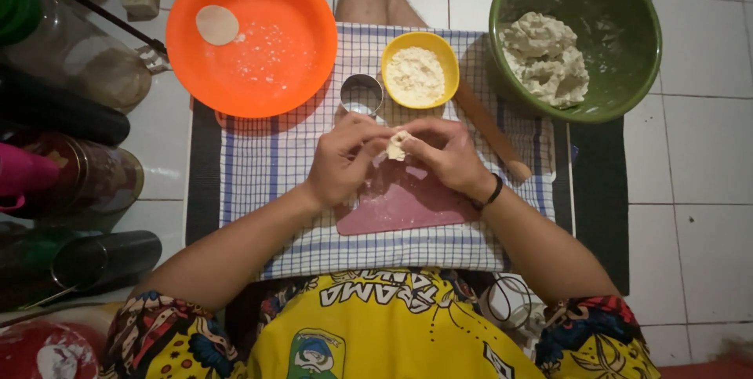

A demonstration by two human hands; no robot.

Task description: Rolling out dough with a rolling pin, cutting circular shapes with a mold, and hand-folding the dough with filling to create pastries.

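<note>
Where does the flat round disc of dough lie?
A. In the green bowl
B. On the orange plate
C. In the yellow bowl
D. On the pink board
B: the pale disc lies near the upper left rim of the orange plate; the green bowl holds only a lumpy mass of dough.

Rolling pin [492, 134] partly behind right hand [449, 156] (dark bottles [55, 105] edge-cropped)
</note>
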